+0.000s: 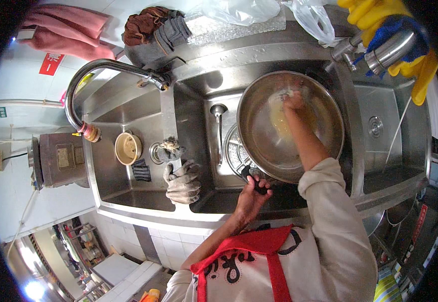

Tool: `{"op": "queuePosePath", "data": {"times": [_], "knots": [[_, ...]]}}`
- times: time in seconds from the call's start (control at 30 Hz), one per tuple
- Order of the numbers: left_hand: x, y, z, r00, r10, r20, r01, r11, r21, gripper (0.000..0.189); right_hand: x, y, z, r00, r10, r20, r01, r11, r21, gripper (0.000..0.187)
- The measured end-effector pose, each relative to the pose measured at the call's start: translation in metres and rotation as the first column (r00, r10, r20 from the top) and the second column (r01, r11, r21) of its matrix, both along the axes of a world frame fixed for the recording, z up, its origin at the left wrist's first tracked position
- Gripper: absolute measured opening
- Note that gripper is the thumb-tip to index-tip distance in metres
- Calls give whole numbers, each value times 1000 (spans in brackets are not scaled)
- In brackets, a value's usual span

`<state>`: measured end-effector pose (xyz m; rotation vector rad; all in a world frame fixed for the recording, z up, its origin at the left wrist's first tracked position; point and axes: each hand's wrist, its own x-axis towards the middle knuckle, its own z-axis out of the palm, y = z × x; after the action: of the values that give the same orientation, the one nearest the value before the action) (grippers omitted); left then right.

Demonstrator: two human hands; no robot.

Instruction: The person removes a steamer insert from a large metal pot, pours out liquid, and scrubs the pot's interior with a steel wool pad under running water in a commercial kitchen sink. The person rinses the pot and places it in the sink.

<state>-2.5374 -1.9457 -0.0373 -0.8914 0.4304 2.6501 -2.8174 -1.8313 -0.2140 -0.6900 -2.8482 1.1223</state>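
A large, round stainless-steel pan [255, 124] sits tilted in the middle sink basin [204, 151]. My left hand [252, 194] is closed around a black handle [259, 185] at the pan's near-left rim. Inside the pan, my right hand [293, 101] presses down toward the far side and is blurred. A pale, shiny bit of what looks like a scrubber shows at its fingers. Thin yellowish liquid [279, 119] spreads over the pan's bottom around that hand. Partly under the pan lies a perforated metal disc [234, 151], with a steel ladle [219, 132] to its left.
Grey work gloves [183, 183] drape over the left divider. The left basin holds a beige strainer basket [128, 148] and a dark folded cloth [141, 170]. A curved faucet [102, 64] arches above it. Yellow rubber gloves [373, 15] hang by the right-hand tap [390, 53].
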Motion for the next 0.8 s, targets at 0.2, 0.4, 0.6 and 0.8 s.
{"op": "queuePosePath", "data": {"times": [0.2, 0.4, 0.6, 0.8], "knots": [[0, -2, 0, 1000, -5, 18, 5, 1000, 3, 26, 23, -38, 10, 913, 387, -128, -384, 922, 49, 30], [5, -4, -6, 1000, 17, 9, -17, 999, 28, 27, 16, -13, 20, 924, 366, -110, -324, 902, 285, 28], [6, -3, -1, 1000, 4, 29, -3, 1000, -27, 29, 18, -14, 37, 920, -392, -12, 392, 916, 85, 20], [3, -4, -3, 999, 20, 34, -21, 999, 37, 28, 44, -59, 30, 668, 591, -452, -724, 658, -207, 24]]}}
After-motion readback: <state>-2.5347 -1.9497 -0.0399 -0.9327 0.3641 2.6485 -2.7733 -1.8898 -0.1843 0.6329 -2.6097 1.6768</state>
